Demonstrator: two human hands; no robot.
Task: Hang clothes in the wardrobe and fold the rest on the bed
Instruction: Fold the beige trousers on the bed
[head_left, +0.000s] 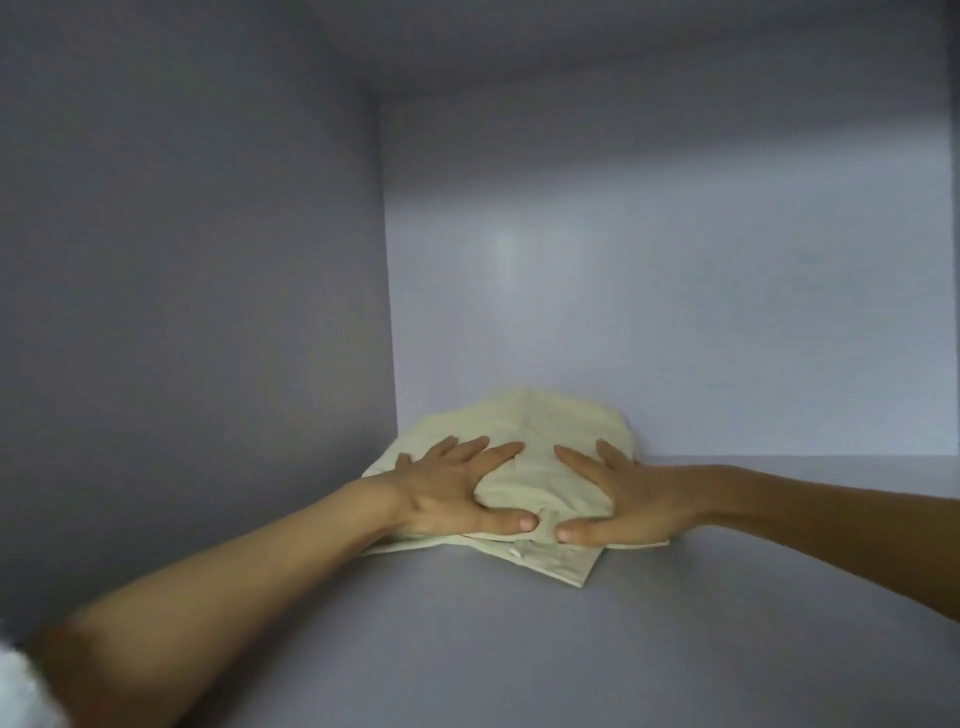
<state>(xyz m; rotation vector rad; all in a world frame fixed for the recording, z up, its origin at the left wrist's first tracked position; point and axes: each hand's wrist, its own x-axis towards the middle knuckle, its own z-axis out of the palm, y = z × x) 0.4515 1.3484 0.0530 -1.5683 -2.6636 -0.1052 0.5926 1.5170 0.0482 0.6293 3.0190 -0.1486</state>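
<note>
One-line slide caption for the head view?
Both hands, left hand and right hand, press folded cream garment into shelf corner.

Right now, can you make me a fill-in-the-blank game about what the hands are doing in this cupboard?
1. The left hand and the right hand both rest on a folded ____ garment.
2. The garment lies on the shelf, pushed toward the back ____ corner.
3. The fingers of both hands are spread out ____ on the cloth.
4. The number of hands touching the garment is ____.

Missing words: pale yellow; left; flat; two
</note>
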